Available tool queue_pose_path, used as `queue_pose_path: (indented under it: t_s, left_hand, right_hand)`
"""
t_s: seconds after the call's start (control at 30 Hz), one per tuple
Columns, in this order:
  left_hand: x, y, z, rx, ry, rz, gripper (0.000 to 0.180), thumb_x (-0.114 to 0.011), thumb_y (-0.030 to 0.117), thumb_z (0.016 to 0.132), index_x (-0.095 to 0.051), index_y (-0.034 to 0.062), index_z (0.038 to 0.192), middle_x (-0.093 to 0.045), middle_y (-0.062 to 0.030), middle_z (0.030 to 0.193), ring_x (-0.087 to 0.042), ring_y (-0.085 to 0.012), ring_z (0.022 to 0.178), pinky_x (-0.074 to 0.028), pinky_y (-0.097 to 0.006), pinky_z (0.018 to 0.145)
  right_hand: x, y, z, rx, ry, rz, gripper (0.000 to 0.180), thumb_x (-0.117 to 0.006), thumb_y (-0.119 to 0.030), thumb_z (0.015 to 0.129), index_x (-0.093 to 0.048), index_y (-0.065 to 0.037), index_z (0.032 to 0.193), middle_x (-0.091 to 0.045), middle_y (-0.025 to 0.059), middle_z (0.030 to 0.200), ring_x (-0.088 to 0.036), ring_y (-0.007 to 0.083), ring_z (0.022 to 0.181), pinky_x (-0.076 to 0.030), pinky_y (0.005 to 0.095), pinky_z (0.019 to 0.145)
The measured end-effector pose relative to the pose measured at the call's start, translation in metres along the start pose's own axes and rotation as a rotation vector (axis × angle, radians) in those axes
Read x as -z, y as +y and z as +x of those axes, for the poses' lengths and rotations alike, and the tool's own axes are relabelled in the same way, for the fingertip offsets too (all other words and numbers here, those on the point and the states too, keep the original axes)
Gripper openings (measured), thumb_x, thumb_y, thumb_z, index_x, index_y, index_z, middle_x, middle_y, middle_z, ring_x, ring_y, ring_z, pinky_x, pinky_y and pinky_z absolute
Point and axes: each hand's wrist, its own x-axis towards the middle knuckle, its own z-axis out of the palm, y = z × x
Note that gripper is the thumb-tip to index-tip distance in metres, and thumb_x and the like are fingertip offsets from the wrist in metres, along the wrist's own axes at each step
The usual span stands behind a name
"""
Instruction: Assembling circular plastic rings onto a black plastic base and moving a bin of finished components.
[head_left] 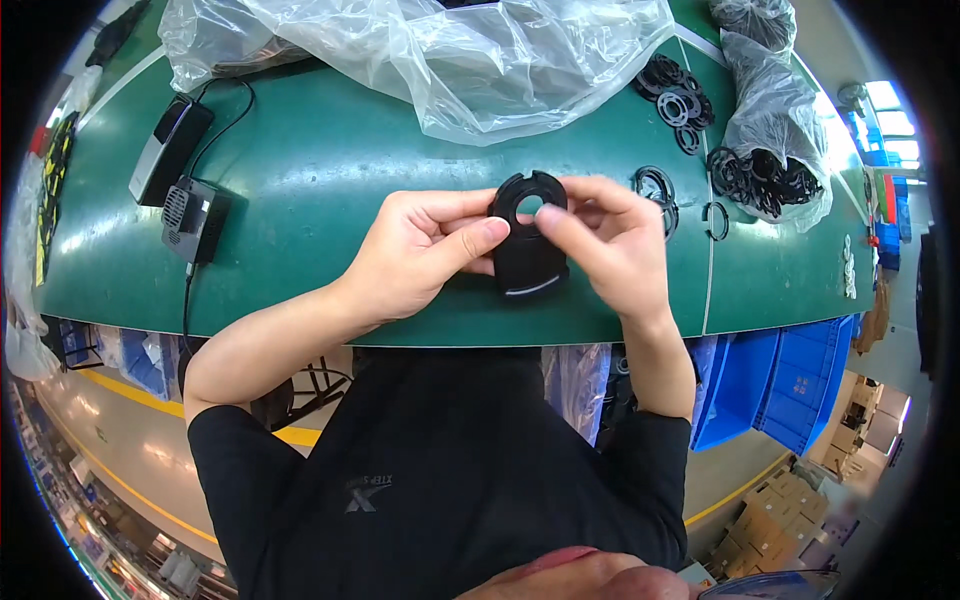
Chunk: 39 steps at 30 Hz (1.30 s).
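Both my hands hold a black plastic part (pixel 528 262) above the near side of the green table. Its upper end is round, with a notch at the top and a large round hole; the lower end is wider and slightly curved. My left hand (pixel 418 245) is closed on its left side, thumb on the front face and fingers behind. My right hand (pixel 622 250) grips the right side, its thumb reaching to the edge of the hole. Right of that hand lie several thin black rings (pixel 655 188) and a single open ring (pixel 717 220).
Clear plastic sheeting (pixel 480 70) covers the table's far side. Black flat rings (pixel 678 105) lie in a pile at the far right, beside a plastic bag (pixel 775 120) spilling black rings (pixel 765 182). A corded device (pixel 195 220) stands at left. Blue bins (pixel 800 385) sit below the right edge.
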Motion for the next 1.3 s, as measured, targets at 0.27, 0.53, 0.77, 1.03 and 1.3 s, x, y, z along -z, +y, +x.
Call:
queue_pose_path:
  t_s: [0.27,0.53,0.77,1.03,1.3]
  left_hand:
    - [0.003,-0.003,-0.001,-0.004,-0.013,0.051,0.032,-0.053,0.013,0.09,-0.053,-0.0029,0.118,-0.061,-0.0075,0.106,-0.059,-0.012,0.092,-0.052,-0.026,0.076]
    - [0.0,-0.003,0.001,0.024,0.002,-0.076,0.029,-0.053,0.011,0.09,-0.055,-0.0034,0.115,-0.063,-0.0082,0.101,-0.06,-0.0118,0.09,-0.051,-0.025,0.077]
    - [0.003,-0.001,0.002,0.081,0.009,0.104,0.025,-0.052,0.021,0.092,-0.062,-0.0016,0.095,-0.066,-0.0054,0.087,-0.06,-0.0093,0.075,-0.049,-0.023,0.065]
    - [0.003,-0.01,-0.006,-0.044,0.009,0.337,0.026,-0.052,0.021,0.092,-0.064,-0.0017,0.094,-0.067,-0.0046,0.081,-0.056,-0.0057,0.068,-0.045,-0.02,0.058]
    - [-0.001,-0.016,-0.001,0.052,-0.121,0.186,0.031,-0.044,0.022,0.095,-0.055,-0.0031,0.111,-0.062,-0.0104,0.101,-0.06,-0.0154,0.088,-0.049,-0.029,0.075]
  right_hand:
    - [-0.006,0.003,-0.004,0.009,0.054,0.027,0.022,-0.067,-0.005,0.079,-0.061,0.006,0.097,-0.061,0.0058,0.086,-0.059,0.008,0.072,-0.05,0.0198,0.062]
    - [-0.001,-0.006,-0.004,-0.043,-0.104,0.169,0.024,-0.059,-0.007,0.086,-0.058,0.007,0.104,-0.065,0.0093,0.091,-0.06,0.0103,0.078,-0.05,0.0231,0.073]
    - [0.0,0.001,-0.007,-0.063,-0.113,0.014,0.019,-0.059,-0.013,0.087,-0.066,0.005,0.088,-0.065,0.0037,0.076,-0.056,0.0058,0.068,-0.045,0.0192,0.062]
    - [-0.002,0.003,-0.014,-0.066,-0.101,-0.075,0.02,-0.061,-0.015,0.086,-0.067,0.004,0.087,-0.061,-0.0005,0.069,-0.05,0.0032,0.06,-0.04,0.0182,0.053]
    - [0.004,0.014,-0.051,-0.011,-0.035,0.163,0.018,-0.059,-0.003,0.085,-0.063,0.006,0.1,-0.065,0.0041,0.088,-0.058,0.0072,0.077,-0.047,0.0199,0.069]
